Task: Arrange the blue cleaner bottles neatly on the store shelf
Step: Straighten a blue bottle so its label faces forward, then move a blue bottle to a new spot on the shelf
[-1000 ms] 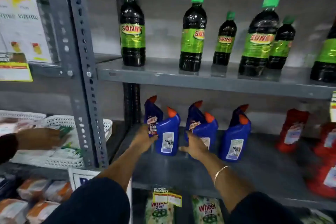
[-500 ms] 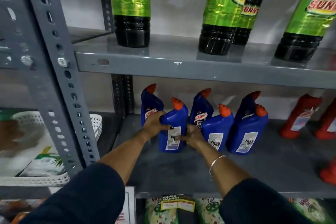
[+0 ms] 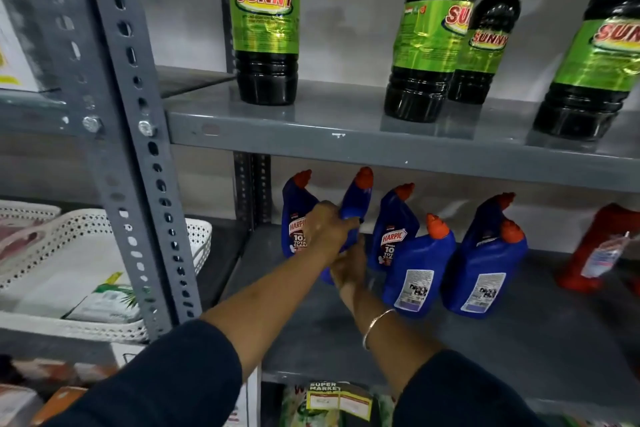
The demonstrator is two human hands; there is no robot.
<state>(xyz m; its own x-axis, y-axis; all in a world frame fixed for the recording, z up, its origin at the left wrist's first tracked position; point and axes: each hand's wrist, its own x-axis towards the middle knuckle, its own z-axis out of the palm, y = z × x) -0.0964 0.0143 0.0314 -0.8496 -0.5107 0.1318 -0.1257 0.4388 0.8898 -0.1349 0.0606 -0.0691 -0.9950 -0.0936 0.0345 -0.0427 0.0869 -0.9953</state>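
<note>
— Shelving first: grey slotted-steel store shelf (image 3: 519,333), right end cut off by the frame edge, lower tier mostly hidden behind dark sleeves. Anything else cropped?

— Tall black bottles with green SUNNY labels (image 3: 265,24) on the upper tier, caps mostly out of frame at top. Red plastic bottles (image 3: 602,250) at far right, blurred, label unreadable. White perforated plastic basket (image 3: 199,236) at left, half behind the upright post.

— And the task's things?

— Blue plastic cleaner bottles with angled orange caps, grouped toward the left of the middle tier. Held blue bottle (image 3: 356,198) lifted and tilted, long axis leaning, cap up and to the right, lower body covered by both hands. Back-left blue HARPIC bottle (image 3: 294,218) upright, label partly hidden by knuckles. Middle blue HARPIC bottle (image 3: 394,229) upright, front label showing. Front blue bottle (image 3: 419,274) and right-hand blue bottle (image 3: 485,277) upright, white back labels outward, print too small to read. One more blue bottle just behind the right-hand one, mostly hidden. Necks all slanting up and right.

— Hands?

— Left hand (image 3: 327,229) wrapped around the held bottle's waist, fingers curled tight. Right hand (image 3: 349,267) cupped under its base, fingertips hidden. Thin metal bangle (image 3: 375,322) on the right wrist.
</note>
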